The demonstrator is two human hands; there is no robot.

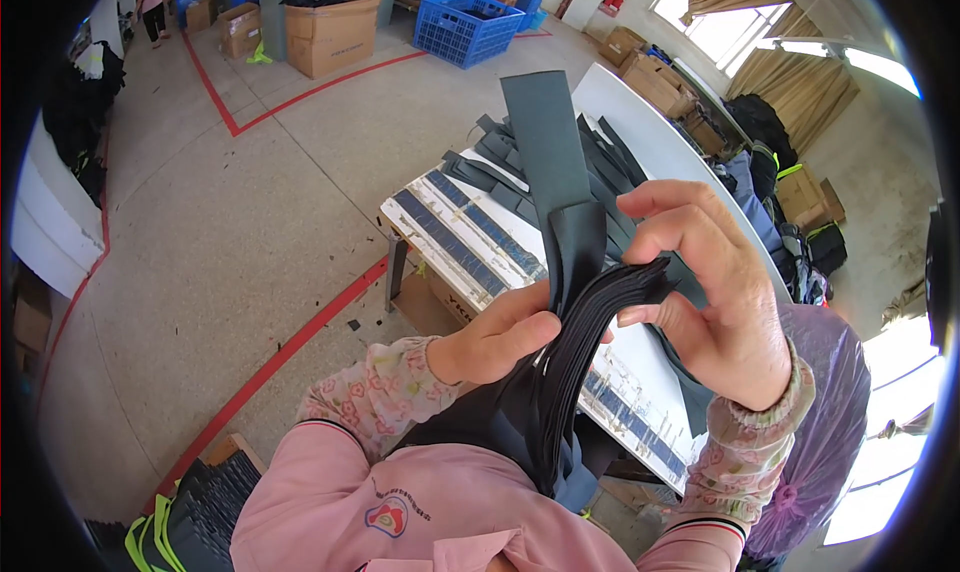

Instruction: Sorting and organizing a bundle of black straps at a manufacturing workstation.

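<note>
A thick stack of dark, flat strips [580, 357] bends over in front of my chest, its layered ends fanned toward the right. My left hand [500, 334] is closed around the middle of it, thumb on the near side. At the curved end, my right hand [715, 292] pinches the layers between thumb and fingers. One wider grey-green strip [548, 142] stands up beyond the left hand, with a folded strip beside it. Under the hands, more loose dark strips [510, 162] lie on the white, worn table [420, 227].
A white curved panel [690, 162] borders the table's far right side. To the right sits a purple plastic bag [820, 412]. Boxes and bags line the window wall. A blue crate [468, 30] and a cardboard box [330, 37] stand farther off, near a distant person [154, 7].
</note>
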